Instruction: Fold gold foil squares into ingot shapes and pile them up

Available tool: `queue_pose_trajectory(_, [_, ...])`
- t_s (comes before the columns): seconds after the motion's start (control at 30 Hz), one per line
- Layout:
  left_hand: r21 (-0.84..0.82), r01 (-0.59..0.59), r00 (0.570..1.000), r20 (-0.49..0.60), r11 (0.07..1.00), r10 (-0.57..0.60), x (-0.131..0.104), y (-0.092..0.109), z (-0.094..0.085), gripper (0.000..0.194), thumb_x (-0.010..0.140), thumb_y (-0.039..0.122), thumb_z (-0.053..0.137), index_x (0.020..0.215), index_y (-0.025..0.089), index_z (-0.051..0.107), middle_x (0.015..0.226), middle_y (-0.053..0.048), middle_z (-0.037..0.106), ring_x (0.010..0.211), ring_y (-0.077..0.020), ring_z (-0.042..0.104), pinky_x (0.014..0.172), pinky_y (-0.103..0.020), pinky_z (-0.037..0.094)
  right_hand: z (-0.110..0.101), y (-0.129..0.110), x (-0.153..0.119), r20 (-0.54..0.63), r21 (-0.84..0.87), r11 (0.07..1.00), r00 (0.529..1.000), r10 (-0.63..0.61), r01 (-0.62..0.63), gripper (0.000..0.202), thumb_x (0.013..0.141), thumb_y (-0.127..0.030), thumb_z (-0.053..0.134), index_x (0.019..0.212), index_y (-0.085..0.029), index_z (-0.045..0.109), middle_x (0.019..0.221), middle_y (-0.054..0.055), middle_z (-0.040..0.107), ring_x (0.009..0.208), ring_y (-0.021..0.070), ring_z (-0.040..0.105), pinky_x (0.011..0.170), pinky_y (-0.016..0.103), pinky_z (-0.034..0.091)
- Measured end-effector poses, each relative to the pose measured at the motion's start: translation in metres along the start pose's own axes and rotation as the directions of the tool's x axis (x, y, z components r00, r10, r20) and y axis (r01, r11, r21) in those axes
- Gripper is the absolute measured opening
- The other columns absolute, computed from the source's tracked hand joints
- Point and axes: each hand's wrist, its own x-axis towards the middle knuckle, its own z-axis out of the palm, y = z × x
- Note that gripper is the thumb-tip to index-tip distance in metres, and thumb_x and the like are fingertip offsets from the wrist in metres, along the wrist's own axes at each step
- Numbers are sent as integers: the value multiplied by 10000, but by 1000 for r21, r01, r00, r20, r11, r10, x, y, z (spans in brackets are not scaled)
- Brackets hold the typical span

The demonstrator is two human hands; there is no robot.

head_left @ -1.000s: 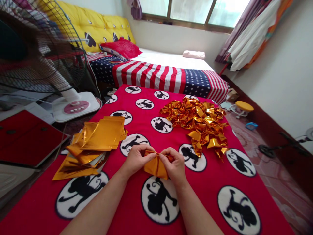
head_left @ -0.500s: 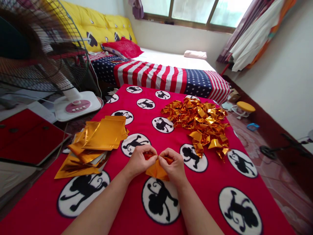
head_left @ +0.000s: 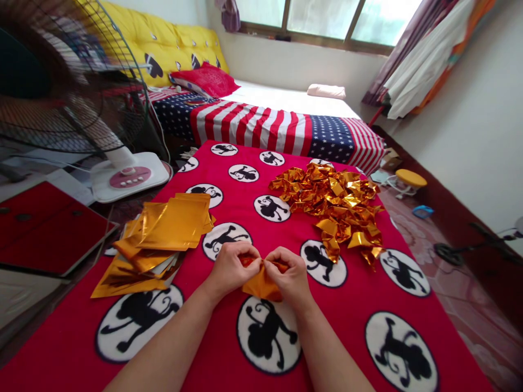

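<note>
Between my hands is a sheet of gold foil paper [head_left: 262, 286], partly folded, its lower part spreading below my fingers. My left hand [head_left: 238, 268] pinches its upper edge with thumb and forefinger. Right beside it, my right hand [head_left: 289, 275] pinches the same edge, and the two thumbs nearly touch. Fingers cover much of the upper fold. To the left lies a loose stack of flat gold foil sheets [head_left: 175, 220]. A heap of folded gold foil pieces [head_left: 330, 190] sits to the right, beyond my right hand.
Under everything is a red cloth [head_left: 196, 348] with black monkey prints in white circles. A standing fan [head_left: 126, 174] is at the left, next to a red-topped box [head_left: 44, 228]. Beyond the cloth stands a bed [head_left: 261, 125]; a yellow stool [head_left: 411, 178] is on the floor at right.
Both hands keep their pinch on the foil paper. The left hand's fingertips have shifted very slightly to the left; the stack and the heap look the same.
</note>
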Motion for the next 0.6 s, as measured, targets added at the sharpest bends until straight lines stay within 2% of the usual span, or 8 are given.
queue_pose_trajectory(0.27, [-31, 9, 1000, 17, 999, -8, 1, -3, -2, 92, 725, 146, 592, 643, 146, 632, 632, -19, 621, 577, -118, 551, 536, -206, 411, -1, 4, 1, 8, 26, 1000, 1000, -11, 11, 108, 779, -188, 610, 671, -177, 604, 665, -6, 573, 599, 119, 523, 552, 222, 400])
queue_pose_trajectory(0.47, [-143, 99, 995, -10, 985, -101, 2, -8, -8, 74, 718, 152, 594, 660, 138, 637, 632, -8, 627, 558, -100, 548, 506, -176, 407, -5, 0, 2, -31, -9, 999, 998, -52, 51, 119, 777, -155, 599, 660, -178, 604, 650, -9, 554, 606, 118, 513, 551, 222, 384])
queue_pose_trajectory(0.6, [-150, 127, 991, -8, 980, -130, 4, -14, -14, 70, 714, 171, 612, 674, 136, 658, 639, -11, 640, 572, -105, 558, 524, -180, 424, -8, -1, 3, -49, 4, 999, 997, -54, 54, 122, 778, -153, 603, 659, -179, 605, 655, -9, 556, 604, 116, 507, 544, 221, 371])
